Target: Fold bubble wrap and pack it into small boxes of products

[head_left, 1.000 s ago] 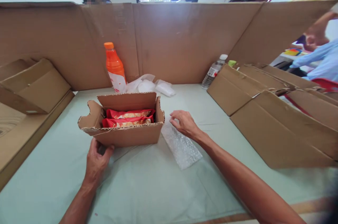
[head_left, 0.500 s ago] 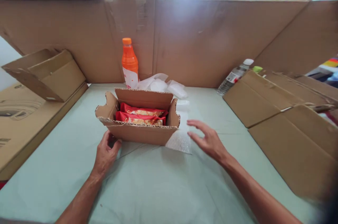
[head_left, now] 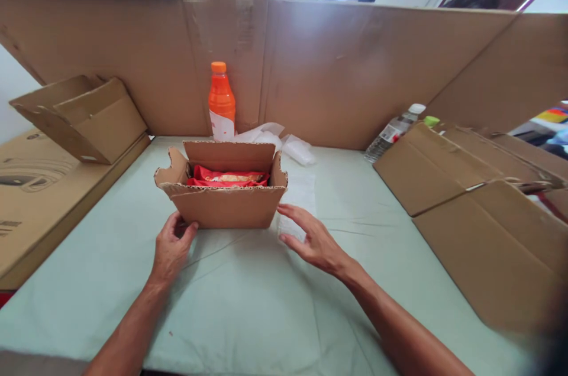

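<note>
A small open cardboard box [head_left: 222, 207] stands on the pale green table [head_left: 248, 305], with red snack packets [head_left: 228, 177] inside. My left hand [head_left: 172, 246] grips the box's front left bottom corner with curled fingers. My right hand [head_left: 310, 239] is open, fingers stretched towards the box's right side, just short of it. It hovers over a sheet of bubble wrap [head_left: 298, 201] that lies flat beside the box.
An orange drink bottle [head_left: 221, 101] and crumpled white plastic bags [head_left: 277, 142] stand behind the box. A clear water bottle [head_left: 393, 130] lies against flattened cartons [head_left: 470, 198] on the right. A folded carton [head_left: 84, 119] sits at left. Tall cardboard walls [head_left: 337, 68] ring the table.
My right hand left the bubble wrap, lifted away, then came back open towards the box's right side. The box looks shifted and turned slightly. My left hand stayed on its corner.
</note>
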Demonstrator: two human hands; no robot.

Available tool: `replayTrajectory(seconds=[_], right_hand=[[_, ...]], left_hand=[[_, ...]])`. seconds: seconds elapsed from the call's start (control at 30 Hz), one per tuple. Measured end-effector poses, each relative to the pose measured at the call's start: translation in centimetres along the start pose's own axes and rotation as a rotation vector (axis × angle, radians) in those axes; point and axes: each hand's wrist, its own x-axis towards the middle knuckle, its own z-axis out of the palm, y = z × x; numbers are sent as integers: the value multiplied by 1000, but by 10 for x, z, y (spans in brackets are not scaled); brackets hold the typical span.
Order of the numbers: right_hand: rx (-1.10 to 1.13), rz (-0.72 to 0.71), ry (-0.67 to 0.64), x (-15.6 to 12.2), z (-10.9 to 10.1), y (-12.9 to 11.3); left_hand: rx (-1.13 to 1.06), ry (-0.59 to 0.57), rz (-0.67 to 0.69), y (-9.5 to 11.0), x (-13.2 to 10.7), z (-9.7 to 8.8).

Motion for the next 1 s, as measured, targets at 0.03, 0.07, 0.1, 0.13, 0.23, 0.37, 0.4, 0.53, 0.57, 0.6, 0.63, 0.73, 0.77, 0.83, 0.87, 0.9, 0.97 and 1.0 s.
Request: replayTrajectory(seconds=[0.03,0.07,0.1,0.13,0.23,0.37,0.4,0.53,0.57,0.6,0.63,0.73,0.77,0.83,0.87,0.9,0.97,1.0], right_hand=[[-83,-11,-20,-10,-2,4],[-167,-22,-46,-21,-3,7],[-250,-28,-74,-31,-3,10],[-331,-29,-97,-38,-2,13],[-523,-7,-87,-47,10,23],[-608,-33,19,-36,24,32],[-606,-45,33,-34,23,31],[-480,-50,74,-47,5,7],[-430,-46,60,-54,0,-3],[-376,-43,28,-62,-6,-13],[-320,-34,-21,-70,-10,-23],[-147,28,-170,-90,-15,-49],[-90,54,-203,-94,-14,-54],[9,99,-253,-99,-8,-60],[43,109,-261,-102,-4,-60],[54,112,-241,-104,-1,-60],[-21,90,-74,-111,4,-58],[-100,65,66,-116,5,-58]], left_hand=[[-3,-10,-6,1,0,0],[-3,-19,-11,2,1,0],[-3,-26,-13,3,1,1],[-3,-29,-14,4,1,2],[6,-31,-11,3,3,4],[49,3,32,3,2,1],[86,64,83,5,-1,-1],[286,330,476,28,-43,-11],[307,304,559,35,-59,-11],[310,229,610,42,-77,-8],[304,106,638,48,-94,-3],[256,-298,597,58,-138,20],[235,-403,551,59,-147,29],[192,-564,433,58,-157,46],[175,-625,368,57,-158,53],[168,-673,307,55,-158,59],[196,-717,216,54,-154,68],[232,-712,193,54,-152,70]])
